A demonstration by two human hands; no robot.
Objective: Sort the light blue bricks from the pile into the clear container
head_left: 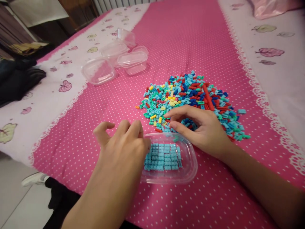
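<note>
My left hand (124,149) reaches over the left side of a clear plastic container (190,171). Its fingers are curled with the tips hidden, close to the light-blue building bricks (164,157) that lie in neat rows on the container's bottom. Whatever the fingertips hold is out of sight. My right hand (202,130) hovers at the near edge of a heap of small building bricks (173,92), in light blue, green, red, dark blue and yellow. Thumb and index finger are bent with a gap between them, and no brick shows in the grip.
Several clear plastic containers (100,71) stand at the back left on the pink dotted cloth (190,41). A long red piece (208,97) lies on the heap. Black fabric (19,78) rests at the far left, and a pink bag (271,8) at the back right.
</note>
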